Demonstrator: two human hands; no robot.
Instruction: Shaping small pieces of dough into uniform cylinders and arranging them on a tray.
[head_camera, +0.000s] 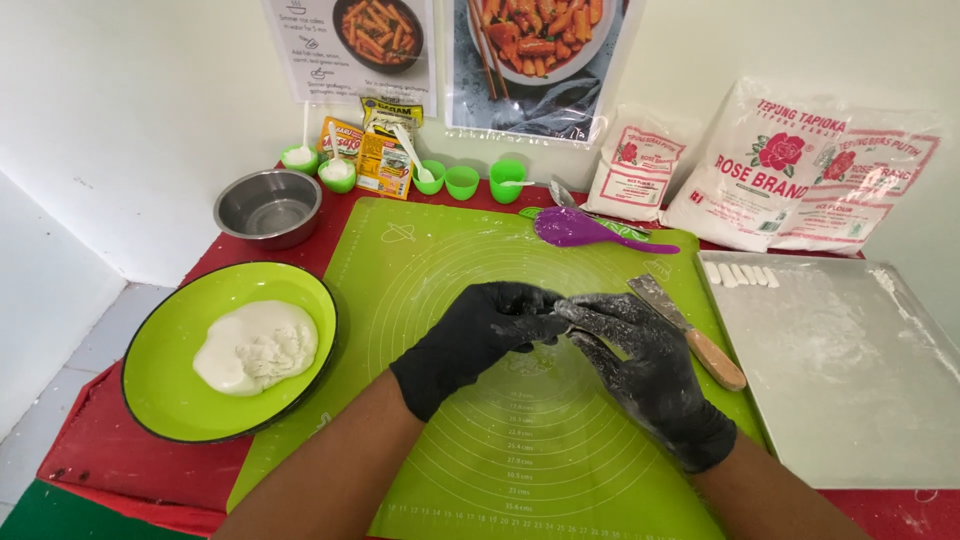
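Dough piece (556, 312) pinched between fingertips of my left hand (478, 338) and right hand (640, 362), above centre of green mat (420, 260). Gloves floury; piece tiny, could slip, tear. Knife (690, 332) just right of mat centre, bump risk.

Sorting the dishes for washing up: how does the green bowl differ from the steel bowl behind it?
The green bowl is wide, shallow and dark-rimmed; the steel bowl is smaller, deeper and bare metal. The green bowl holds a lump of white dough; the steel bowl looks empty. Both are round and sit on the red table, left of the green mat.
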